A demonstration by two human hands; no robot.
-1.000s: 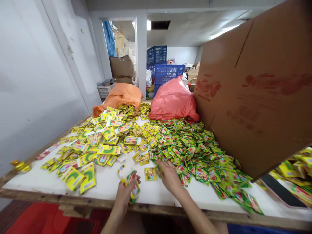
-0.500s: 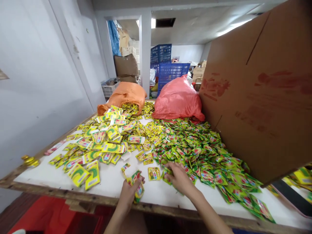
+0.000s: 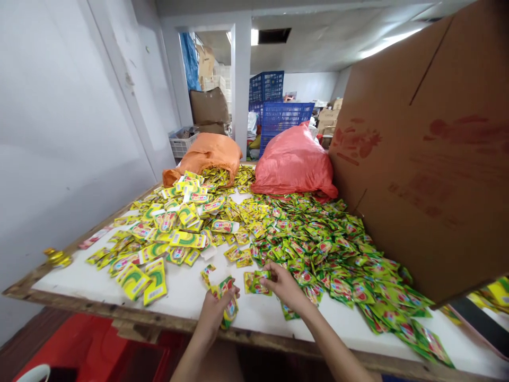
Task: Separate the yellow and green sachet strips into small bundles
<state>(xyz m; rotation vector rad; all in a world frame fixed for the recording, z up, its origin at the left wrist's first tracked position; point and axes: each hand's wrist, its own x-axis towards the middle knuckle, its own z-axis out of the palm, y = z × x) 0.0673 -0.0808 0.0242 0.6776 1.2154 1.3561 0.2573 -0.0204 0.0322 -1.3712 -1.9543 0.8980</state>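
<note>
- Table (image 3: 178, 300): white top, wooden rim; right end cut off by the frame edge
- Cardboard box (image 3: 397, 175): tilted at the right; upper and right parts out of frame, small printing illegible
- Green packet pile (image 3: 330, 254): right of centre; lower layers hidden
- Yellow carton heap (image 3: 178, 239): left of centre; many cartons partly covered by others
- Red bag (image 3: 294, 162): far side, behind the green packet pile; contents concealed
- Orange bag (image 3: 210, 151): left of the red bag, mouth facing the near side; interior mostly hidden
- Left hand (image 3: 214, 307): closed around a carton (image 3: 229, 313), thumb uppermost; undersides of the fingers obscured
- Right hand (image 3: 288, 289): thumb and fingers set narrow, apparently pinching a green packet (image 3: 261, 285) by its right side
- Green packet: projects leftward from the right fingertips, overlapping part of a yellow packet (image 3: 248, 281); contact between the two cannot be determined
</note>
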